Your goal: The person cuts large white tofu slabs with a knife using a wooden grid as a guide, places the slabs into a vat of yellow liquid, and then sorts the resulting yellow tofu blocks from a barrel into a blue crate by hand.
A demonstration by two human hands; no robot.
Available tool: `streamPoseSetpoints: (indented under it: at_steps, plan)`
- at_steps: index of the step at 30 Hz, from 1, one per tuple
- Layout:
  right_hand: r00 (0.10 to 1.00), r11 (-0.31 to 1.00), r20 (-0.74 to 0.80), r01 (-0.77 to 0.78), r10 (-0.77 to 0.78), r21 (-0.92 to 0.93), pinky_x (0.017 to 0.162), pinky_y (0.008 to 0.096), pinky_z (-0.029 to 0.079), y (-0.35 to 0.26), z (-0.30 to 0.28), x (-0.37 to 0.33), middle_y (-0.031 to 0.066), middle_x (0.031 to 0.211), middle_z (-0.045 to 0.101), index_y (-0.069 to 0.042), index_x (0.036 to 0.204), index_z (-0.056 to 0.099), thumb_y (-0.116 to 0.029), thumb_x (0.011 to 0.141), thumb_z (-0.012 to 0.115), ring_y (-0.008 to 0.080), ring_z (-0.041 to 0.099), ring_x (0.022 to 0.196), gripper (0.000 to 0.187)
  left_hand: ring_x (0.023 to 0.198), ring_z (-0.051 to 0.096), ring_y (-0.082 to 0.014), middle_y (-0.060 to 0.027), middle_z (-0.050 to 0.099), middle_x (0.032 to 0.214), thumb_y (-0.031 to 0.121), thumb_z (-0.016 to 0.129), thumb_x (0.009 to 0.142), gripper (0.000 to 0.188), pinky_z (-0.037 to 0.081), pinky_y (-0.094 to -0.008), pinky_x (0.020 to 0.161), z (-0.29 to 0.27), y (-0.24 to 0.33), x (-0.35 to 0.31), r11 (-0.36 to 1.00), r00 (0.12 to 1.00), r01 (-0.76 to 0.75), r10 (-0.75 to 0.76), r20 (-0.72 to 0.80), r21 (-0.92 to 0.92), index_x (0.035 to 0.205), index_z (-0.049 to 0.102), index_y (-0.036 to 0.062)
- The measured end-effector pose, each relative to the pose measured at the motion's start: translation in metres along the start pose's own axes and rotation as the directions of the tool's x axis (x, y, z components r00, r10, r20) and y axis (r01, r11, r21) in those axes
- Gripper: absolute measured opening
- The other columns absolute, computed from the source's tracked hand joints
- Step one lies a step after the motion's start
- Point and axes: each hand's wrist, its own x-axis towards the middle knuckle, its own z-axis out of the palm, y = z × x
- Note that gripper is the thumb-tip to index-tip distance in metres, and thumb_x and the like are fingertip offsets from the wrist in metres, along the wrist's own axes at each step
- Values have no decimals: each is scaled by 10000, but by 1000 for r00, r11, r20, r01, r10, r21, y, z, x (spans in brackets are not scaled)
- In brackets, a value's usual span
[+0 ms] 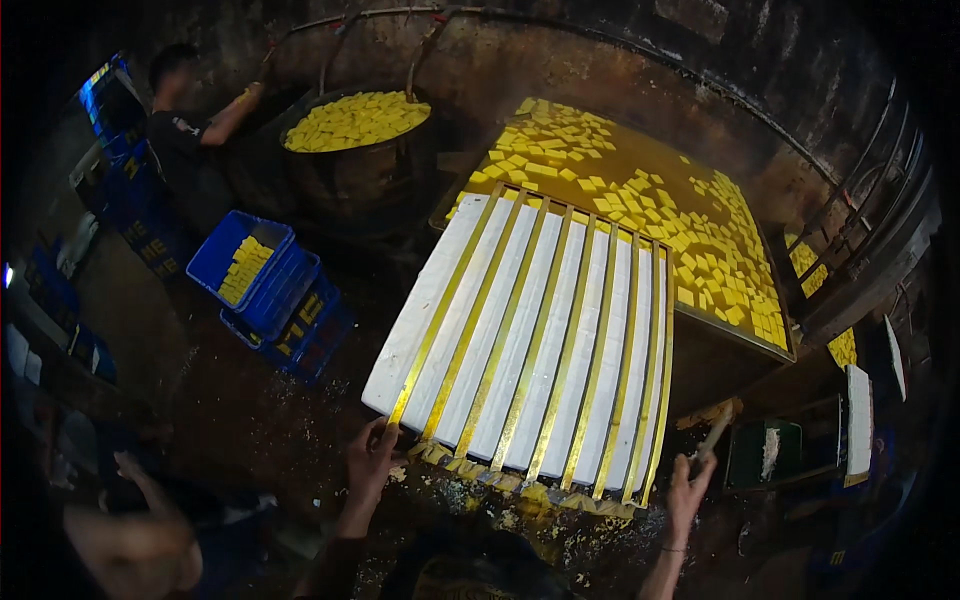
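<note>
A broad white slab (440, 300), which looks like tofu, lies in front of me. Long yellow slats (528, 350) of a cutting guide run over it from near to far, joined by a bar at the far end. At its near left corner, my left hand (370, 462) has its fingers curled around the end of the outermost slat. My right hand (688, 492) is off the near right corner, closed around a thin, pale, knife-like tool (717, 430) that points up and away. The tool's exact kind is hard to make out.
Yellow blocks float in a large rectangular vat (640, 160) behind the slab. More fill a round vat (360, 122). Blue crates (240, 275) are stacked at left, near a co-worker (185, 130). Another person's arm (150, 500) shows at lower left. A white board (858, 420) stands at right.
</note>
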Motion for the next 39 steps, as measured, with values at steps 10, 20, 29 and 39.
streamPoseSetpoints:
  at_steps: [10, 20, 29, 39]
  plan:
    - [578, 972, 794, 9, 187, -235, 883, 348, 475, -148, 17, -79, 157, 1031, 681, -23, 1068, 685, -59, 739, 733, 278, 651, 973, 335, 1027, 576, -272, -157, 609, 1044, 128, 732, 801, 303, 478, -383, 843, 119, 59, -65, 400, 181, -917, 421, 889, -2, 1046, 611, -3]
    - [845, 955, 495, 283, -203, -92, 688, 263, 490, -164, 32, -16, 64, 794, 661, 29, 915, 654, -41, 836, 639, 112, 613, 744, 106, 938, 647, -206, -122, 664, 989, 265, 666, 878, 283, 511, -319, 802, 228, 54, -16, 782, 136, -624, 119, 984, -9, 1044, 643, 37]
    - [728, 661, 258, 685, -635, -307, 640, 396, 495, -135, 154, 317, 190, 740, 644, -8, 885, 623, -220, 830, 650, 375, 621, 696, 220, 1380, 266, -364, -127, 388, 1448, 622, 744, 611, 882, 143, -600, 1125, 238, 80, 109, -87, 204, -969, 242, 948, 231, 1294, 545, 101]
    - [724, 574, 463, 688, -511, -444, 637, 421, 502, -120, 143, 323, 221, 729, 630, 6, 773, 621, -147, 739, 673, 396, 622, 722, 165, 1401, 217, -353, -76, 345, 1479, 711, 680, 616, 944, 132, -574, 1139, 252, 64, 111, -30, 250, -963, 256, 934, 267, 1319, 517, 104]
